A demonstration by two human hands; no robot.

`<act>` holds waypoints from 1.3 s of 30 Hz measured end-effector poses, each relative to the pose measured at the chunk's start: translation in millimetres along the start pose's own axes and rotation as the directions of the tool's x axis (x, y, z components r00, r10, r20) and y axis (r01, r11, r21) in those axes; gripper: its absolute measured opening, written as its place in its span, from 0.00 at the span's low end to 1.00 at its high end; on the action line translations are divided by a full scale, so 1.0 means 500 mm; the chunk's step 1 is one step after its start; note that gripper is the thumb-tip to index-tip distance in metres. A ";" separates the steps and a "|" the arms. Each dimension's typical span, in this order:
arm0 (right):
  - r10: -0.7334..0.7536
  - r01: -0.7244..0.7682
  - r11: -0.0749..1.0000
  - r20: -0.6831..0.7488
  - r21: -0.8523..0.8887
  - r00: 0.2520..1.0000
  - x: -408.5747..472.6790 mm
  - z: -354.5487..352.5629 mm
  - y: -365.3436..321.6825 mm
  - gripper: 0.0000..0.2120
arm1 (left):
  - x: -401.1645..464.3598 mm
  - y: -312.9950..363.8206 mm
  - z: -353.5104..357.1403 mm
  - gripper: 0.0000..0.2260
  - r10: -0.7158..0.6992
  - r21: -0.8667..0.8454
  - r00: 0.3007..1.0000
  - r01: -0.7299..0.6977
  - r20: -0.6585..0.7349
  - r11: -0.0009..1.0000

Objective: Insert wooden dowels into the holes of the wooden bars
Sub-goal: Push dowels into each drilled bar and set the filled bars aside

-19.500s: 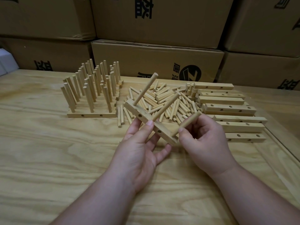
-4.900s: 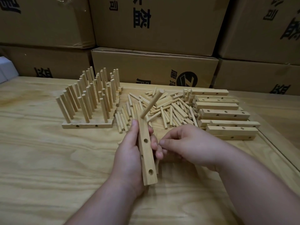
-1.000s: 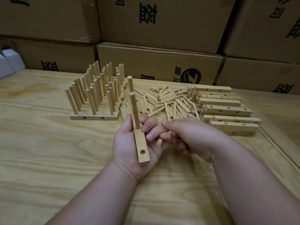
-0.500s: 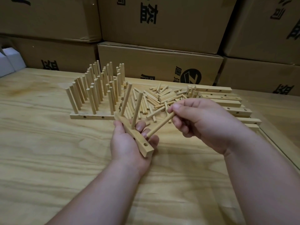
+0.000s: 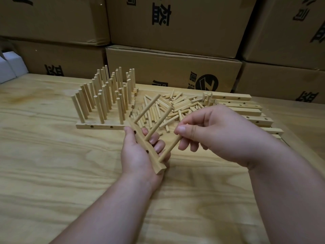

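- Left hand (image 5: pixel 139 154) grips a wooden bar (image 5: pixel 146 146) angled above the counter (image 5: pixel 52 164); two dowels already stand in it.
- Right hand (image 5: pixel 211 132) pinches a third dowel (image 5: pixel 169 148), its tip at the bar's near hole.
- Loose dowels (image 5: pixel 175 106) lie at 12 o'clock, finished bars (image 5: pixel 105 103) at 10, empty bars (image 5: pixel 246 110) at 2.

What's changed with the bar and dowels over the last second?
The left hand tilted the bar sideways. The right hand raised a third dowel and brought its tip down to the bar's last hole. The two seated dowels, loose pile and finished rack stayed put.
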State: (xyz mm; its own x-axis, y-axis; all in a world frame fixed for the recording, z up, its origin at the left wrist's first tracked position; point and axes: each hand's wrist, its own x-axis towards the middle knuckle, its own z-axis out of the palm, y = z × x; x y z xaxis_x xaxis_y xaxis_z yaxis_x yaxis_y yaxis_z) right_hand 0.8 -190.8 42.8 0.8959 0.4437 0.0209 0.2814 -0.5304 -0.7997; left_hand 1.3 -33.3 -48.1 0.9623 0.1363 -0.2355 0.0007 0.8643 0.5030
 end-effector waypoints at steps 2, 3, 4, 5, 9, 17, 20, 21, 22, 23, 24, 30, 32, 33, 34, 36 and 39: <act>-0.021 0.021 1.000 0.031 0.005 0.999 -0.003 -0.003 -0.002 0.06 | 0.001 0.001 -0.002 0.21 -0.005 -0.016 1.000 0.005 -0.008 1.000; -0.024 0.024 1.000 0.043 0.013 0.999 -0.003 -0.004 -0.001 0.06 | 0.001 0.001 -0.002 0.21 -0.007 -0.019 1.000 0.007 -0.008 1.000; -0.021 0.020 1.000 0.053 0.021 0.998 -0.003 -0.006 0.000 0.06 | 0.001 0.000 -0.003 0.21 -0.009 -0.019 1.000 0.009 -0.008 1.000; -0.013 0.012 0.999 0.062 0.030 0.998 -0.003 -0.006 0.002 0.06 | 0.001 0.000 -0.003 0.21 -0.011 -0.015 1.000 0.011 -0.008 1.000; 0.032 -0.037 0.998 0.075 0.059 0.997 0.003 -0.001 0.015 0.06 | 0.001 0.001 -0.003 0.23 -0.014 -0.026 1.000 0.013 -0.028 1.000; 0.111 -0.125 0.976 0.087 0.176 0.990 0.013 0.006 0.041 0.06 | 0.001 -0.001 0.003 0.23 0.025 -0.068 0.997 -0.030 -0.072 0.997; 0.084 -0.097 0.984 0.087 0.152 0.993 0.013 0.006 0.036 0.06 | 0.002 -0.002 0.002 0.23 0.044 -0.047 0.996 -0.047 -0.079 0.998; 0.069 -0.081 0.987 0.084 0.142 0.994 0.013 0.007 0.034 0.06 | 0.002 -0.002 0.001 0.23 0.043 -0.051 0.996 -0.047 -0.082 0.998; 0.054 -0.064 0.989 0.080 0.135 0.995 0.013 0.008 0.032 0.06 | 0.003 -0.002 0.001 0.22 0.038 -0.055 0.996 -0.043 -0.085 0.998; 0.041 -0.051 0.990 0.075 0.132 0.996 0.014 0.010 0.031 0.06 | 0.003 -0.002 0.001 0.22 0.032 -0.059 0.996 -0.037 -0.088 0.998; 0.036 -0.045 0.990 0.070 0.131 0.997 0.015 0.012 0.031 0.06 | 0.004 -0.002 0.000 0.22 0.025 -0.063 0.996 -0.031 -0.090 0.998; 0.048 -0.061 0.984 0.078 0.169 0.996 0.018 0.010 0.042 0.06 | 0.008 0.000 -0.003 0.22 -0.045 -0.101 0.997 0.038 -0.066 0.994; 0.042 -0.056 0.984 0.085 0.168 0.995 0.018 0.011 0.044 0.06 | 0.008 0.000 -0.004 0.22 -0.042 -0.106 0.997 0.034 -0.069 0.994; 0.043 -0.057 0.984 0.086 0.170 0.995 0.019 0.012 0.045 0.06 | 0.008 0.000 -0.005 0.22 -0.036 -0.110 0.997 0.028 -0.072 0.994; 0.044 -0.058 0.984 0.087 0.170 0.995 0.019 0.013 0.046 0.07 | 0.007 0.000 -0.005 0.22 -0.032 -0.114 0.997 0.024 -0.075 0.993; 0.039 -0.053 0.986 0.090 0.159 0.995 0.020 0.013 0.044 0.07 | 0.007 0.000 -0.005 0.23 -0.031 -0.124 0.996 0.021 -0.081 0.992; 0.023 -0.033 0.989 0.070 0.144 0.997 0.021 0.016 0.039 0.07 | 0.009 0.001 -0.006 0.23 -0.036 -0.139 0.996 0.024 -0.078 0.990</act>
State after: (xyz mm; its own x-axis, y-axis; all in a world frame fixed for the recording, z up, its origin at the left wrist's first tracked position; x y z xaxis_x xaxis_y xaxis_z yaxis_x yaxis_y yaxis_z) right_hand 13.0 -190.5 22.8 0.8759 0.4809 -0.0393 0.1994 -0.4349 -0.8781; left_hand 4.6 -30.8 -51.2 0.9373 0.1429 -0.3177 -0.0137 0.9264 0.3763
